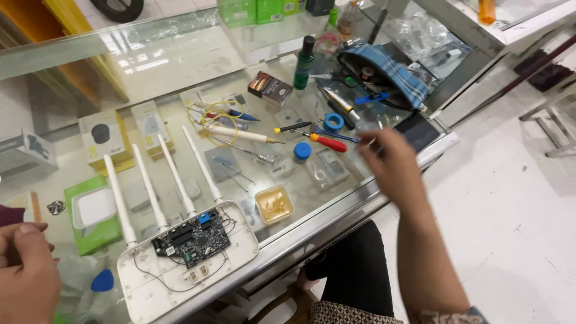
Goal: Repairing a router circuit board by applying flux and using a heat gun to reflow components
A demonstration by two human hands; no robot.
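Left hand (24, 270) curled shut, empty, beside open white router (186, 258) at table (336, 207) front edge; right hand (393, 162) pinched thin tool near red screwdriver (329, 142).

Two hands are in view: the left hand (27, 270) and the right hand (393, 165). On the glass surface (180, 60) lies one opened white router (186, 261) with four white antennas (147, 186). Also there: one blue pick (103, 281), one dark bottle (304, 62), one checked pouch (390, 72), one red-handled screwdriver (327, 142), and one small tray of screws (274, 204).
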